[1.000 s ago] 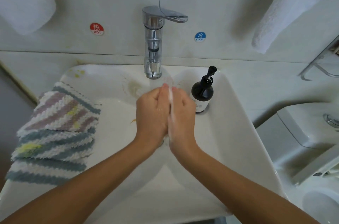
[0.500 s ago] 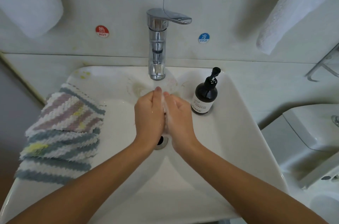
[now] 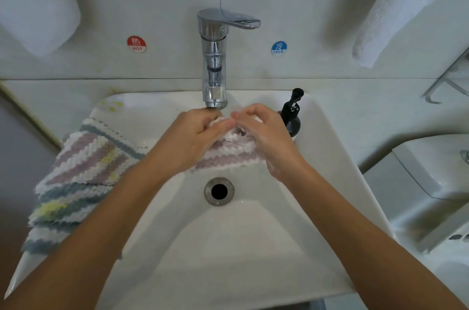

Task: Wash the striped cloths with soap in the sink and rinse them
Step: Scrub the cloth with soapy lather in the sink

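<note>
Both hands are at work under the spout of the tall chrome mixer tap (image 3: 214,55): the left hand (image 3: 193,137) and the right hand (image 3: 264,134) each have fingers curled round a bunched pink-and-white striped fluffy cloth (image 3: 228,152), held between them over the back of the white ceramic sink (image 3: 330,157), above its round metal drain (image 3: 219,191). White lather clings to the right wrist, so I judge the soaping and scrubbing step is in hand; whether water is running I cannot tell. Next, the cloth wants rubbing against itself, then rinsing under the tap.

Several more striped cloths (image 3: 76,182), pink, blue-grey and white with yellow stains, lie stacked on the sink's left rim, partly under the left forearm, and are not yet washed. A black pump soap bottle (image 3: 291,114) stands on the right rim, just beside the right hand, and could be knocked. Rolled white towels (image 3: 396,10) hang above.
</note>
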The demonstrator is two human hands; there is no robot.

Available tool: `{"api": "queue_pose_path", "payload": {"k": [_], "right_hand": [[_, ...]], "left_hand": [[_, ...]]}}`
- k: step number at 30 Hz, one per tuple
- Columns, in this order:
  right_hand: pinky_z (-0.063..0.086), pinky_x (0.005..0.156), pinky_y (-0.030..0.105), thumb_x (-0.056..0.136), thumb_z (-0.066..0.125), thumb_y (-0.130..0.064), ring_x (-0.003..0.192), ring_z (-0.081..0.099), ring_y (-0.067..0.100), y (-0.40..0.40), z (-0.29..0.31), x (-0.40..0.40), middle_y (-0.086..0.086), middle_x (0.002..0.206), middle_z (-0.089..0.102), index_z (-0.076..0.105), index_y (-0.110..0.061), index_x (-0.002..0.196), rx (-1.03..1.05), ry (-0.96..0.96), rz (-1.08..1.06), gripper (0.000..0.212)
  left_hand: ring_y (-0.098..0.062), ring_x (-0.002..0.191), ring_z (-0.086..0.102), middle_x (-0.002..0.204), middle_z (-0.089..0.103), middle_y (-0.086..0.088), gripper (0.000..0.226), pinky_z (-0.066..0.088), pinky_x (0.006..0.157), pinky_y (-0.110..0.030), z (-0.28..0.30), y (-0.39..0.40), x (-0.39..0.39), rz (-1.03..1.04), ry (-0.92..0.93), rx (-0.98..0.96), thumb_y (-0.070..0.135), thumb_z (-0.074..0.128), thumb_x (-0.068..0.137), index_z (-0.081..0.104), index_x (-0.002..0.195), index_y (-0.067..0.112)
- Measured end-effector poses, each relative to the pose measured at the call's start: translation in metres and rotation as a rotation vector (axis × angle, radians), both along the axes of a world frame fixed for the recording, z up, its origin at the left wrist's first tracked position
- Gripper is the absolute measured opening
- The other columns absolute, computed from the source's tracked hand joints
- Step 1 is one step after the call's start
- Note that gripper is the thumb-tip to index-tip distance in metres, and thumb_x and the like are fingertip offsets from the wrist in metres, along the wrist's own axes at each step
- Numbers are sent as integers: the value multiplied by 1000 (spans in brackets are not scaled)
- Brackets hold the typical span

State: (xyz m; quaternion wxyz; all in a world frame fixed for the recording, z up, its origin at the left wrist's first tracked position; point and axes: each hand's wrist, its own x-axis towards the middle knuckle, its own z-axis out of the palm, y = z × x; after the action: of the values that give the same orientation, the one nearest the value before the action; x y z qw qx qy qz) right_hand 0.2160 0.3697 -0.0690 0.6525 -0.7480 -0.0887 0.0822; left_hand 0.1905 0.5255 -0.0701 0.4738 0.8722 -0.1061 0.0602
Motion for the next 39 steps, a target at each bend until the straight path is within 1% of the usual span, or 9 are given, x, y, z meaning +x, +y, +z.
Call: {"api": "queue_pose_path", "payload": {"k": [3, 6, 11, 16, 20, 23, 33, 36, 39], "right_hand": [[42, 75, 21, 88, 68, -34, 84, 61, 3, -2, 2, -1, -7, 84, 68, 72, -19, 79, -94, 36, 125, 18], [40, 63, 29, 85, 73, -31, 67, 54, 15, -4, 2, -2, -4, 68, 57, 56, -16, 65, -117, 55, 145, 30], [38, 48, 26, 89, 68, -20, 53, 47, 19, -6, 3, 0, -5, 64, 62, 43, -17, 68, -193, 62, 185, 33], [55, 56, 33, 95, 61, -19, 72, 65, 35, -7, 1, 2, 20, 94, 67, 53, 2, 108, -231, 83, 228, 26], [58, 61, 35, 97, 56, -11, 74, 64, 30, -13, 3, 4, 11, 90, 60, 51, -5, 98, -255, 106, 267, 8], [59, 61, 39, 97, 52, -2, 66, 62, 19, -14, 1, 6, 3, 85, 55, 46, -14, 82, -308, 78, 246, 20], [27, 43, 20, 81, 41, 14, 49, 33, 7, -18, -9, 15, -3, 65, 39, 39, -23, 68, -404, -191, 145, 40], [29, 44, 14, 86, 58, -4, 52, 35, 6, -18, -7, 12, -5, 66, 39, 41, -24, 71, -462, -160, 217, 30], [33, 52, 17, 91, 58, -37, 60, 38, 10, -15, -5, 10, -8, 65, 43, 44, -20, 68, -424, -147, 231, 32]], "left_hand": [[-14, 59, 57, 68, 65, 1, 28, 45, 58, -32, 8, 16, 1, -96, 100, 35, 49, 66, 82, 66, 79, 21], [-22, 69, 57, 84, 64, -17, 22, 47, 68, -38, 11, 32, 2, -148, 192, 47, 34, 77, 77, 67, 86, 16], [-31, 77, 57, 87, 62, -12, 26, 47, 72, -46, 6, 42, 5, -79, 268, 285, 38, 78, 76, 62, 89, 21], [-14, 58, 44, 67, 52, 1, 38, 30, 58, -30, 6, 45, 5, 74, 281, 514, 53, 71, 77, 57, 74, 18], [-2, 44, 39, 62, 42, 2, 29, 29, 45, -15, 8, 44, 7, 10, 305, 261, 11, 68, 87, 46, 69, 11], [1, 50, 41, 69, 43, 1, 27, 30, 48, -14, 4, 44, 8, 17, 321, 180, -4, 57, 90, 44, 74, 13], [-9, 63, 46, 76, 50, 1, 6, 37, 53, -22, -1, 33, 8, -27, 373, 111, 13, 55, 95, 50, 97, 14], [-9, 71, 48, 83, 52, 1, 22, 43, 60, -21, 2, 32, 5, -70, 432, 89, 37, 59, 93, 54, 100, 16], [1, 68, 55, 76, 62, 19, 40, 44, 67, -23, 4, 28, 3, -44, 451, 23, 60, 36, 89, 61, 93, 29]]}}
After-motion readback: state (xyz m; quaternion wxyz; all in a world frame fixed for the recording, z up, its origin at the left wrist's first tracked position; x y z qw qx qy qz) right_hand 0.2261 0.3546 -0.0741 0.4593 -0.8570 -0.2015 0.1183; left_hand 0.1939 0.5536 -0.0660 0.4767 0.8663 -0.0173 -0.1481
